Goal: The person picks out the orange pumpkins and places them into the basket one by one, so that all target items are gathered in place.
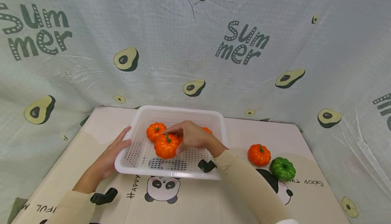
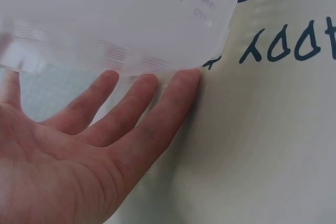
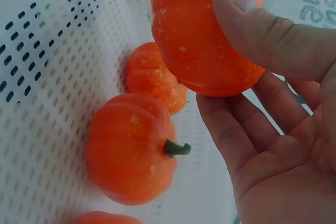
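Observation:
My right hand holds an orange toy pumpkin with a green stem, above the inside of a white plastic basket. In the right wrist view, the thumb lies across the held pumpkin and the fingers support its other side. Below it in the basket sit an orange pumpkin, another farther off, and part of a third at the bottom edge. My left hand is at the basket's left side; its extended fingertips touch the outer wall in the left wrist view.
Right of the basket, another orange pumpkin and a green one rest on the table. A patterned cloth hangs behind and along the sides. Black wrist devices are on both arms.

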{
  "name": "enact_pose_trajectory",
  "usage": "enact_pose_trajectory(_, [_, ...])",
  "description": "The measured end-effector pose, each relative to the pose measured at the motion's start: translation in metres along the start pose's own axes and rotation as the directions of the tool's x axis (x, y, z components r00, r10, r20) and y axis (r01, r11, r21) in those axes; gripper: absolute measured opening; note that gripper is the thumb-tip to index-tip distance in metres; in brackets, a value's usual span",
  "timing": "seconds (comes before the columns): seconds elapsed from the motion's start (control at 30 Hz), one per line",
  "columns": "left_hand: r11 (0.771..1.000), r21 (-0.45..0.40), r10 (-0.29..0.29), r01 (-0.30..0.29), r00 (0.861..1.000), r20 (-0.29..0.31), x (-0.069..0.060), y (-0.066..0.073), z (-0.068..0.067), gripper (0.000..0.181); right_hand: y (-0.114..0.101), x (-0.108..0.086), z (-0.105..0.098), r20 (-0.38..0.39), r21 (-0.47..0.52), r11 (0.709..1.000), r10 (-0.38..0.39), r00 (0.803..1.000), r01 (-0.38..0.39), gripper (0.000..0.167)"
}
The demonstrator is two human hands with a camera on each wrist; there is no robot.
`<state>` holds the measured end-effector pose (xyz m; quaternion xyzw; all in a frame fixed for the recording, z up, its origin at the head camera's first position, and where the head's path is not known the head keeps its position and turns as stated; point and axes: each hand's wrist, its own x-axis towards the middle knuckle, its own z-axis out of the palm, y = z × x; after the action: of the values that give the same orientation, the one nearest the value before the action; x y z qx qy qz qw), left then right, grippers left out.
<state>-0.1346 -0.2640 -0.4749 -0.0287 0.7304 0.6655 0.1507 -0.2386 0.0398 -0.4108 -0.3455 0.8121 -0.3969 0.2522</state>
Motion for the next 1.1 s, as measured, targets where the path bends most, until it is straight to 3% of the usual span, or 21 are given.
enact_pose_trajectory(0.5, [1.000,-0.009,-0.005,0.005,1.000,-0.002,0.001,-0.001,0.000,0.068,0.001,0.014,0.007,0.052,0.022,1.000,-0.003,0.999,0.002,0.074])
enact_pose_trajectory(0.73, [1.000,-0.003,-0.010,0.010,1.000,-0.007,0.001,-0.002,0.000,0.069,0.002,0.020,0.010,0.069,-0.004,0.999,0.042,0.997,-0.042,0.074])
enact_pose_trajectory(1.1, [1.000,0.005,-0.005,0.005,1.000,-0.006,0.001,-0.002,0.000,0.069,0.004,0.027,0.014,0.115,-0.038,0.999,-0.008,0.993,0.012,0.075])
